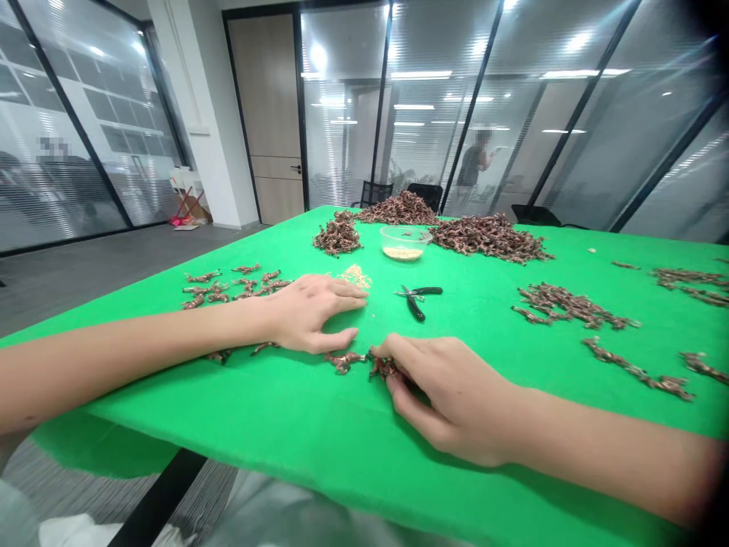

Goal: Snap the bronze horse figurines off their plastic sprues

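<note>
My left hand lies palm down over the green cloth, fingers stretched out and holding nothing that shows. Its fingertips are close to a small heap of pale yellow bits. Between thumb and fingers, my right hand pinches a small brown horse-like figurine low over the cloth; the fingers partly cover it. Just left of it, a second brown figurine lies under my left thumb, its right end meeting or nearly meeting the held one. Black-handled pliers rest with handles apart beyond my hands.
A clear bowl with yellow bits stands farther back. Large piles of brown figurines surround it. More loose figurines lie around my left forearm, and rows of them are at the right. The table's near edge is close to me.
</note>
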Action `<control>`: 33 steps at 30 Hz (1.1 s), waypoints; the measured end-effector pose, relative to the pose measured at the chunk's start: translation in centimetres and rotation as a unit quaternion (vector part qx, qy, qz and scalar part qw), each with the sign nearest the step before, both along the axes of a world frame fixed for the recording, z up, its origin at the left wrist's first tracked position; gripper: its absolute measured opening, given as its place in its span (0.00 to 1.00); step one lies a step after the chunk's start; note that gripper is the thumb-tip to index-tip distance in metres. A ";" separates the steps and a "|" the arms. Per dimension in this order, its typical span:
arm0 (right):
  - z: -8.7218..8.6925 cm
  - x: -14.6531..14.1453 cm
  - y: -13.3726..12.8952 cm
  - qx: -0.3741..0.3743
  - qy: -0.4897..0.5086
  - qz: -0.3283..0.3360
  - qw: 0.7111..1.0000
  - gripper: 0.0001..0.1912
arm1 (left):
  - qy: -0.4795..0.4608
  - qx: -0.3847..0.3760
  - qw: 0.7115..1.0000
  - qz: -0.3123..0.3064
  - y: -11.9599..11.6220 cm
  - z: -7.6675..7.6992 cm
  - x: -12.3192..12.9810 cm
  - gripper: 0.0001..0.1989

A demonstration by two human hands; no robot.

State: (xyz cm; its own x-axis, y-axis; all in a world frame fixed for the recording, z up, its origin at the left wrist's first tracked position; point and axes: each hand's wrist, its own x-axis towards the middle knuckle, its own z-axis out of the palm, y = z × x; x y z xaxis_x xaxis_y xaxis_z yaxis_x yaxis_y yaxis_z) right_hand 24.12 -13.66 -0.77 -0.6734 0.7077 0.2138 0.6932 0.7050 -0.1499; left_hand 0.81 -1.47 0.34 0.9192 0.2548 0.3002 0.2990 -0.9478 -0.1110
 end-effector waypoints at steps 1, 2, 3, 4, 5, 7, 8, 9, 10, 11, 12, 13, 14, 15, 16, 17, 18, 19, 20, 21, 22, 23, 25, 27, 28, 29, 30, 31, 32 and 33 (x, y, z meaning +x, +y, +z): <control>0.0 0.0 0.0 -0.002 0.000 -0.001 1.000 0.02 | -0.016 -0.003 1.000 0.009 0.0 -0.1 0.1 0.21; 0.0 0.0 0.1 -0.004 0.001 -0.003 1.000 0.02 | -0.033 -0.010 0.999 0.019 0.0 -0.2 0.2 0.19; -0.1 0.0 0.1 -0.007 0.004 -0.005 1.000 0.03 | -0.050 -0.021 0.998 0.028 0.0 -0.3 0.2 0.17; -0.1 0.0 0.1 -0.010 0.008 -0.006 1.000 0.04 | -0.065 -0.033 0.997 0.034 0.1 -0.4 0.3 0.14; -0.1 0.0 0.1 -0.013 0.013 -0.006 1.000 0.06 | -0.078 -0.044 0.995 0.037 0.2 -0.5 0.3 0.12; -0.1 0.0 0.0 -0.017 0.026 0.001 1.000 0.08 | -0.103 -0.061 0.992 0.035 0.5 -0.7 0.3 0.09; -0.1 0.1 0.0 -0.017 0.031 0.006 0.999 0.09 | -0.114 -0.066 0.991 0.034 0.7 -0.8 0.3 0.08; -0.1 0.1 -0.1 -0.016 0.037 0.012 0.999 0.09 | -0.123 -0.070 0.989 0.033 0.8 -0.9 0.3 0.08; -0.1 0.1 -0.1 -0.015 0.041 0.015 0.999 0.09 | -0.128 -0.073 0.989 0.031 1.0 -0.9 0.2 0.08; -0.1 0.2 -0.1 -0.013 0.044 0.018 0.999 0.09 | -0.131 -0.075 0.988 0.030 1.0 -0.9 0.2 0.08; -0.1 0.2 -0.1 -0.011 0.047 0.020 0.999 0.09 | -0.132 -0.078 0.988 0.029 1.1 -0.9 0.2 0.08; -0.1 0.2 -0.1 -0.010 0.048 0.020 0.999 0.09 | -0.132 -0.080 0.988 0.029 1.1 -0.8 0.2 0.08; -0.1 0.2 -0.1 -0.009 0.049 0.020 0.999 0.09 | -0.133 -0.081 0.987 0.029 1.1 -0.8 0.2 0.08; -0.1 0.2 -0.1 -0.009 0.049 0.020 0.999 0.09 | -0.134 -0.082 0.987 0.030 1.0 -0.8 0.2 0.08; -0.1 0.2 -0.1 -0.010 0.049 0.020 0.999 0.09 | -0.136 -0.082 0.987 0.030 1.0 -0.8 0.2 0.08; -0.1 0.2 0.0 -0.010 0.050 0.020 0.999 0.09 | -0.137 -0.082 0.987 0.031 1.0 -0.8 0.2 0.07; -0.1 0.2 0.0 -0.010 0.049 0.019 0.999 0.09 | -0.137 -0.082 0.987 0.032 1.1 -0.8 0.2 0.07; 0.0 0.1 0.0 -0.011 0.048 0.019 0.999 0.09 | -0.137 -0.083 0.987 0.032 1.1 -0.9 0.2 0.07; 0.0 0.1 0.0 -0.011 0.047 0.020 0.999 0.09 | -0.137 -0.084 0.986 0.034 1.2 -0.9 0.2 0.07; 0.0 0.1 0.0 -0.011 0.046 0.020 0.999 0.09 | -0.135 -0.086 0.986 0.037 1.3 -1.0 0.2 0.07; 0.0 0.1 0.0 -0.012 0.046 0.020 0.999 0.09 | -0.133 -0.091 0.986 0.041 1.3 -1.0 0.2 0.07; 0.0 0.1 0.0 -0.012 0.045 0.020 0.999 0.09 | -0.132 -0.098 0.985 0.045 1.4 -1.0 0.3 0.07; 0.0 0.1 -0.1 -0.013 0.042 0.019 0.999 0.09 | -0.135 -0.123 0.982 0.055 1.3 -0.9 0.3 0.07; 0.0 0.1 -0.1 -0.012 0.037 0.017 0.999 0.09 | -0.144 -0.162 0.974 0.064 1.1 -0.6 0.4 0.07; 0.0 0.1 -0.1 -0.011 0.036 0.016 0.999 0.09 | -0.150 -0.184 0.969 0.069 1.0 -0.4 0.5 0.08; 0.0 0.1 0.0 -0.010 0.035 0.016 0.999 0.09 | -0.155 -0.206 0.963 0.076 0.9 -0.2 0.5 0.08; 0.0 0.2 -0.1 -0.010 0.034 0.016 0.999 0.09 | -0.159 -0.225 0.958 0.082 0.9 0.0 0.6 0.09; 0.0 0.2 -0.1 -0.009 0.035 0.015 0.999 0.09 | -0.162 -0.243 0.952 0.088 0.9 0.1 0.6 0.10; 0.0 0.2 -0.1 -0.009 0.035 0.015 0.999 0.09 | -0.163 -0.261 0.947 0.093 1.0 0.2 0.6 0.11; 0.0 0.2 -0.1 -0.010 0.035 0.016 0.999 0.09 | -0.165 -0.277 0.942 0.096 1.1 0.2 0.6 0.12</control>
State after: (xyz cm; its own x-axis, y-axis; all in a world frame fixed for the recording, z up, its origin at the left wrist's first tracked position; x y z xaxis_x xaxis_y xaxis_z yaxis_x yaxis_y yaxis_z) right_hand 24.28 -13.77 -0.77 -0.6795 0.6908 0.2473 0.6575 0.7229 -0.2125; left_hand 1.40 -0.34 0.50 0.7203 0.6079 0.3342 0.4020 -0.7584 0.5130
